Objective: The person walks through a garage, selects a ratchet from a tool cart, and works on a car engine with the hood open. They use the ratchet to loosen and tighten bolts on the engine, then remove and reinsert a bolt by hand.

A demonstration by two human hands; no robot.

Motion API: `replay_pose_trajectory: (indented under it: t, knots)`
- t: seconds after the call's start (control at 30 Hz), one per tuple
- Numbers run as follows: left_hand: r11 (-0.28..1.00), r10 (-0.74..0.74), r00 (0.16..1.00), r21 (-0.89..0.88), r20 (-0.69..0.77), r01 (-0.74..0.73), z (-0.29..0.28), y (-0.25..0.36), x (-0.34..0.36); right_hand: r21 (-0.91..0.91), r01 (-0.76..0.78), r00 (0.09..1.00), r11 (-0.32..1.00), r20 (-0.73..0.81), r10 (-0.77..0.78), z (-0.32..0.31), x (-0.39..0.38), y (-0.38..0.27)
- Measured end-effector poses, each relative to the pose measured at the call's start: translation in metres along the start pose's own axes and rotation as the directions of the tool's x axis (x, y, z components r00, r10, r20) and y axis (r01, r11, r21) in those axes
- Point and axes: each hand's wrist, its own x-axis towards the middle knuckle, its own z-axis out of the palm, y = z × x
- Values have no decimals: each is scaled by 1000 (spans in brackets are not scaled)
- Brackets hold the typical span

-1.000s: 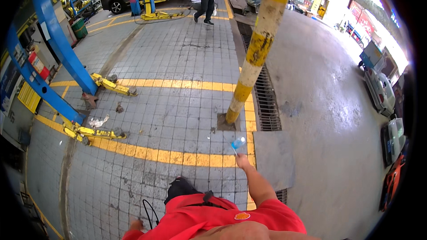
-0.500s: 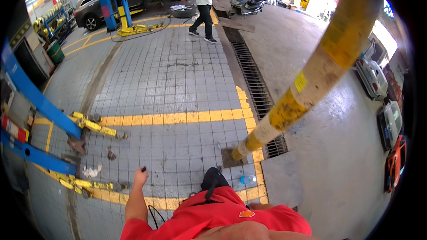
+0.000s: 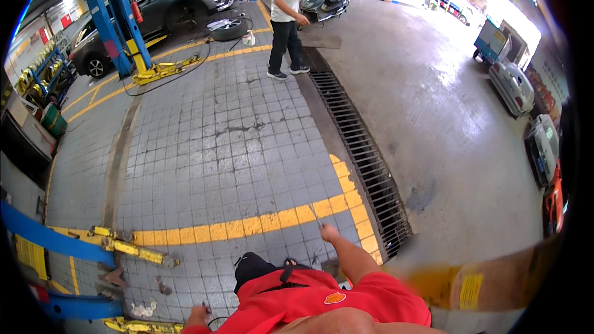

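In the head view, the right hand (image 3: 330,233) has its grip closed around a thin rod (image 3: 315,214), which points forward above the floor (image 3: 204,167), near the yellow line (image 3: 247,227). The left hand (image 3: 198,315) is low, near the lower edge; I cannot tell whether its grip is open or closed. Ahead, a person (image 3: 286,31) stands beside a scooter (image 3: 327,4). A wheel (image 3: 228,31) lies near the grey car (image 3: 167,12).

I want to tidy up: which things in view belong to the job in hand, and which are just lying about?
In use:
thin rod, in the right hand
small dark thing at the left hand, unclear

Lying about:
wheel
white jug
crumpled white rag or paper
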Motion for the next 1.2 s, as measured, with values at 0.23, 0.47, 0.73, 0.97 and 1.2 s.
replay_pose_trajectory:
  t: [0.23,0.47,0.73,0.97,1.2]
  knots:
    - [941,-3,992,-335,129,46,-156,-12,155,401,346,938,848,-177,-299,-196,186,-260]
    - [950,-201,935,-292,-293,113,-523,-101,552,-313,-26,974,950,207,95,-107,297,-147]
    - [568,-119,780,-687,-614,-454,-993,130,767,-356,-356,709,864,499,498,-147,386,-174]
    - [618,-3,995,-783,-98,-76,-989,129,950,-419,-66,924,905,318,214,-298,772,-311]
    - [393,-364,849,-763,383,513,-1035,68,1093,390,332,927,859,-303,-221,-562,1123,-642]
